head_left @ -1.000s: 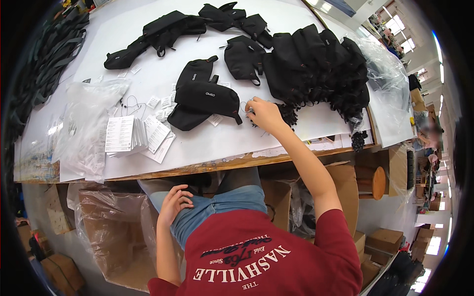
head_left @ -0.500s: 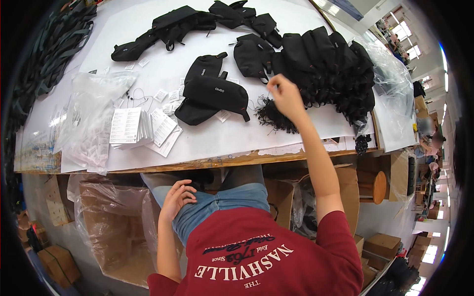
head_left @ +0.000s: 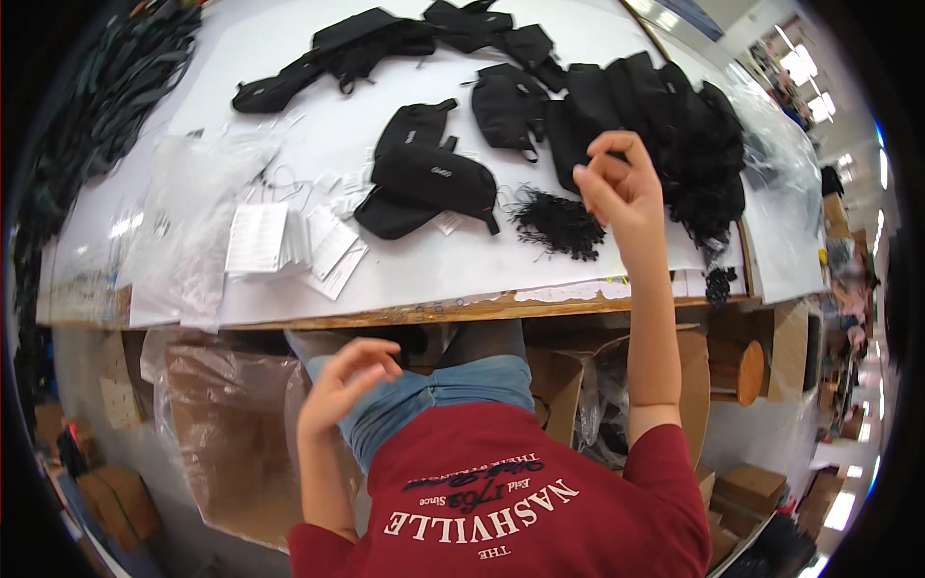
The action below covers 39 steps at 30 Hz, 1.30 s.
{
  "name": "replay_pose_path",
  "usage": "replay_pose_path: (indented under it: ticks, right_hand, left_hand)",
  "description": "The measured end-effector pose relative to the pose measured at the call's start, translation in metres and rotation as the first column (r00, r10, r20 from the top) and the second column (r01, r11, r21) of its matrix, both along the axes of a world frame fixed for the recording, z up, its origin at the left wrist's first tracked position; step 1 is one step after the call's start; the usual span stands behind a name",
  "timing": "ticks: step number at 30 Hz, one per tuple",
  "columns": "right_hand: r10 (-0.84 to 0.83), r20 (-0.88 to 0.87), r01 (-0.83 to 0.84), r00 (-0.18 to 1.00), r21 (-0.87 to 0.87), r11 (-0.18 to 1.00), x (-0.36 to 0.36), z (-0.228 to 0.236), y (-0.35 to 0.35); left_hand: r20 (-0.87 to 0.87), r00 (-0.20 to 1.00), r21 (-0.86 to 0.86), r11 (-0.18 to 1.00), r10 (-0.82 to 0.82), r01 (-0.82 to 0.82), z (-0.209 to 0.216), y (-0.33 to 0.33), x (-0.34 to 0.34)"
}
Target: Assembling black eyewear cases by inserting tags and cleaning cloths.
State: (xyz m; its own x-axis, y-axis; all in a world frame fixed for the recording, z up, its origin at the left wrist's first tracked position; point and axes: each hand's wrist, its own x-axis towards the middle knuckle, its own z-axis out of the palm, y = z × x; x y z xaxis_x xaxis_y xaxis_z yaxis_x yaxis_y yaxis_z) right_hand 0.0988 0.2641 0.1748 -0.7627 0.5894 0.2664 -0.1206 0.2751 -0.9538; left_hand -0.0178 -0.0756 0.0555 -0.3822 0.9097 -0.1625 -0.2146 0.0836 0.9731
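My right hand (head_left: 626, 188) is raised over the right part of the table, fingers curled toward the thumb; anything held is too small or blurred to make out. Just left of it lies a tangled heap of thin black cords (head_left: 557, 223). Behind the hand is a big pile of black fabric pouches (head_left: 701, 125). A black pouch (head_left: 438, 178) rests across another one at the table's middle. My left hand (head_left: 349, 383) hovers above my lap, its fingers loosely bent and apart, holding nothing.
White printed cards (head_left: 258, 239) are stacked front left beside a clear plastic bag (head_left: 178, 226). More black pouches (head_left: 361, 43) lie at the back, and black straps (head_left: 116, 106) heap far left. Below the table edge (head_left: 434, 313) stand cardboard boxes (head_left: 226, 433) and a wooden stool (head_left: 740, 371).
My right hand has moved right, away from above the cord heap and toward the pouch pile. My left hand has shifted slightly over my lap. The whole view has shifted a little.
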Motion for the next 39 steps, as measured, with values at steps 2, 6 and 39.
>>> replay_pose_path:
  ticks: [2, 6, 39]
  right_hand:
    - [0.045, 0.092, -0.038, 0.995, -0.073, 0.997, 0.011, -0.015, -0.014]
    - [0.164, 0.098, -0.148, 0.982, -0.153, 0.977, 0.025, -0.037, -0.052]
    - [0.059, 0.028, -0.054, 0.998, -0.151, 0.987, 0.019, -0.085, -0.128]
  left_hand:
    - [-0.181, 0.960, 0.027, 0.977, 0.215, -0.214, 0.033, 0.014, -0.026]
    - [-0.937, 0.044, 0.254, 0.759, 0.348, -0.599, 0.026, 0.050, -0.122]
    - [-0.380, 0.866, 0.231, 0.940, 0.325, -0.252, 0.042, 0.076, -0.014]
